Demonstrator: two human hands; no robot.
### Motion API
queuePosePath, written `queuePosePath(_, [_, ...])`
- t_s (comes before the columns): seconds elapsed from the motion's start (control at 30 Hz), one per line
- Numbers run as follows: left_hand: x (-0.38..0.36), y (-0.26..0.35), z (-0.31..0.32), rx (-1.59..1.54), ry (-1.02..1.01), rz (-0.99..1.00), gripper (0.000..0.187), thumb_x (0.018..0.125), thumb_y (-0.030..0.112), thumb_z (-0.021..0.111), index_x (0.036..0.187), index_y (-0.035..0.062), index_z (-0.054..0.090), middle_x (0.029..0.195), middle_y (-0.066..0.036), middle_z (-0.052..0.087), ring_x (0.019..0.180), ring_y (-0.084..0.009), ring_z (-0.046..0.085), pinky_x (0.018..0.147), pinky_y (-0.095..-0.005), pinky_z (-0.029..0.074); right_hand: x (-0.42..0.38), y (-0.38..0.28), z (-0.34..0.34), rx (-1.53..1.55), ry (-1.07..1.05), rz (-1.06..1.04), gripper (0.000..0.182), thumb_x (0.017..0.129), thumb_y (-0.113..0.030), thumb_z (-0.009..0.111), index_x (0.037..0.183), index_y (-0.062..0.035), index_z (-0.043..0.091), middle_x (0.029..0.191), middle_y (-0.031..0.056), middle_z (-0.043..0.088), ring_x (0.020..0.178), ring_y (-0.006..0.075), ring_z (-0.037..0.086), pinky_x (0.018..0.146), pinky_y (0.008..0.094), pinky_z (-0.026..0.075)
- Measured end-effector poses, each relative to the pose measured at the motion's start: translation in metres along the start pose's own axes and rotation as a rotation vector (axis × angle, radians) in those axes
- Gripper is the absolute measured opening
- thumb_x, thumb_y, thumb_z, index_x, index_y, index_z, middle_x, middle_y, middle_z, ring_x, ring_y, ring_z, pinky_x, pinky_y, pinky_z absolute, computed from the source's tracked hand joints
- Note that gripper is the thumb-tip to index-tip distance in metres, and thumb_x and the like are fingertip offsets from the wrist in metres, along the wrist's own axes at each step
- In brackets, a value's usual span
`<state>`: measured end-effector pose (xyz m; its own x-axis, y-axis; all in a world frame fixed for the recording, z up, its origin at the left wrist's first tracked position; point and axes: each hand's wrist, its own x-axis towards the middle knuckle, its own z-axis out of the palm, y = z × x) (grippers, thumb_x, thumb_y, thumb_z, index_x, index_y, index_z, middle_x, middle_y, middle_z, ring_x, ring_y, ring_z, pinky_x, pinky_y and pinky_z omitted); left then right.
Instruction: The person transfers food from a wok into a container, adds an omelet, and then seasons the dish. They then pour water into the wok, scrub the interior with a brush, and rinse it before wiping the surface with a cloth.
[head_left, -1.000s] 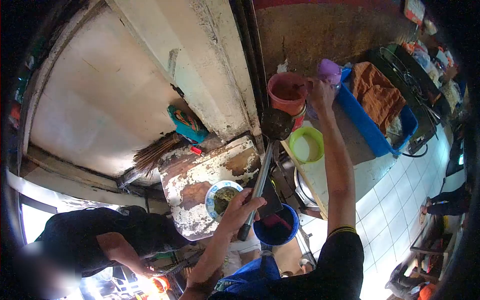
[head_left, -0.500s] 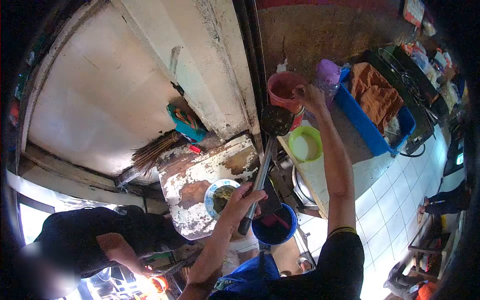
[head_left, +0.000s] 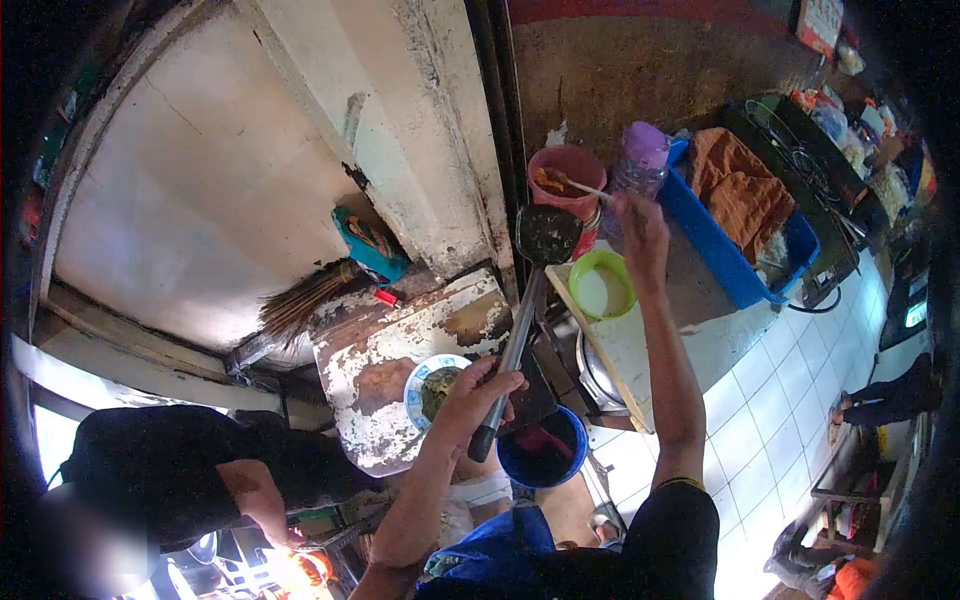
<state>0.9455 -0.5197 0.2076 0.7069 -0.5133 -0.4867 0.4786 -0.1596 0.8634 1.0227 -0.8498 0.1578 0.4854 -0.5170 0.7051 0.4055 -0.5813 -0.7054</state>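
My left hand [head_left: 482,402] is closed around the metal handle of a long-handled wok spatula [head_left: 518,340]. Its broad, dark-stained head [head_left: 548,236] hangs just in front of a pink plastic tub [head_left: 568,160]. A spoon [head_left: 588,188] is pinched in my right hand [head_left: 640,222], with its far end at the tub's mouth and something orange on or beneath it. Below that hand stands a lime-green bowl [head_left: 626,290] containing a whitish substance. Partly behind my left hand, a blue-and-white plate [head_left: 413,392] of dark green food rests on a peeling white tabletop [head_left: 375,440].
A purple-topped clear container [head_left: 640,165] stands beside a blue bin [head_left: 720,250] with a brown cloth [head_left: 745,190]. Below the spatula handle is a dark blue bucket [head_left: 580,455]. A twig broom [head_left: 300,300] leans at the wall. Another person [head_left: 190,470] in dark clothes is at lower left.
My right hand has drawn back from the pink tub's rim, bringing the spoon's handle into view. My left hand keeps hold of the spatula, nearly in place.
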Motion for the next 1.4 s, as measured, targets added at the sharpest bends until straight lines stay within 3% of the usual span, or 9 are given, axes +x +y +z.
queuePosePath(0.03, [-0.001,0.0,0.0,0.012,0.0,0.006,0.043,0.089,0.031,0.069,0.118,0.0006,0.061,0.093,-0.006,0.069,0.057,-0.0077,0.059,0.05,-0.0216,0.047,-0.013,-0.01,-0.002,-0.033,0.022,-0.084,0.023,0.099,-0.025,0.059,0.104,-0.0058,0.07,0.097,0.0053,0.069,0.08,0.0148,0.059,0.068,0.0321,0.044])
queuePosePath(0.1, [0.0,0.0,0.001,-0.023,-0.003,-0.009,0.043,0.088,0.031,0.07,0.118,0.0007,0.061,0.093,-0.006,0.069,0.057,-0.0077,0.059,0.05,-0.0217,0.047,-0.033,-0.031,-0.011,-0.605,-0.455,-0.069,0.017,0.094,-0.023,0.063,0.104,-0.0107,0.068,0.1,0.0087,0.068,0.097,0.0321,0.059,0.091,0.0476,0.043])
queuePosePath(0.3, [0.003,-0.006,0.0,-0.039,0.011,-0.02,0.042,0.089,0.029,0.069,0.119,0.0008,0.061,0.093,-0.006,0.069,0.057,-0.0075,0.059,0.052,-0.0224,0.049,0.007,-0.013,0.001,-0.58,-0.118,-0.109,0.023,0.098,-0.027,0.054,0.112,-0.0126,0.065,0.104,0.0074,0.068,0.099,0.0328,0.058,0.091,0.0523,0.04])
queuePosePath(0.5, [0.0,-0.002,0.002,-0.021,0.001,-0.012,0.035,0.089,0.03,0.069,0.11,0.0031,0.06,0.093,-0.006,0.067,0.058,-0.0097,0.059,0.052,-0.0238,0.048,0.053,0.083,0.04,-0.85,-0.299,-0.096,0.037,0.1,-0.035,0.047,0.124,-0.0117,0.063,0.127,0.0101,0.064,0.125,0.0393,0.049,0.099,0.0574,0.035])
queuePosePath(0.7, [0.004,-0.001,0.001,-0.024,-0.006,-0.018,0.034,0.089,0.03,0.07,0.108,0.0035,0.061,0.092,-0.006,0.067,0.059,-0.01,0.059,0.053,-0.0247,0.049,0.056,0.085,0.057,-1.023,-0.367,-0.077,0.029,0.094,-0.033,0.056,0.115,-0.017,0.068,0.109,0.0077,0.07,0.109,0.0308,0.056,0.093,0.049,0.039])
queuePosePath(0.83, [0.005,0.0,0.0,-0.006,-0.028,-0.008,0.044,0.089,0.03,0.07,0.119,-0.0005,0.06,0.094,-0.007,0.069,0.06,-0.0078,0.06,0.055,-0.0224,0.051,0.047,0.087,0.059,-0.88,-0.282,-0.182,0.029,0.095,-0.037,0.054,0.114,-0.0215,0.069,0.105,0.0075,0.071,0.112,0.0304,0.056,0.095,0.0513,0.038])
queuePosePath(1.03, [0.004,0.005,0.002,-0.007,-0.008,-0.022,0.033,0.089,0.03,0.069,0.107,0.0036,0.062,0.092,-0.006,0.067,0.059,-0.0106,0.059,0.055,-0.0257,0.049,0.066,0.08,0.049,-0.84,-0.63,0.136,0.027,0.095,-0.036,0.052,0.111,-0.0236,0.07,0.1,0.0109,0.071,0.101,0.0338,0.064,0.091,0.0546,0.041])
queuePosePath(1.23, [0.007,0.004,0.003,-0.034,-0.018,-0.002,0.033,0.089,0.03,0.069,0.108,0.0039,0.061,0.092,-0.006,0.067,0.059,-0.0104,0.059,0.054,-0.0254,0.049,0.068,0.076,0.028,-0.653,-0.438,0.372,0.046,0.095,-0.05,0.051,0.118,-0.0128,0.067,0.113,0.0165,0.068,0.109,0.0347,0.063,0.095,0.0553,0.041])
queuePosePath(1.4, [0.01,-0.002,0.001,-0.059,-0.01,-0.001,0.041,0.09,0.031,0.069,0.116,0.0007,0.061,0.093,-0.005,0.068,0.058,-0.0083,0.059,0.053,-0.0224,0.048,0.058,0.024,0.007,-0.141,-0.175,0.411,0.029,0.1,-0.029,0.05,0.111,-0.0081,0.068,0.104,0.013,0.07,0.098,0.0301,0.066,0.088,0.043,0.047])
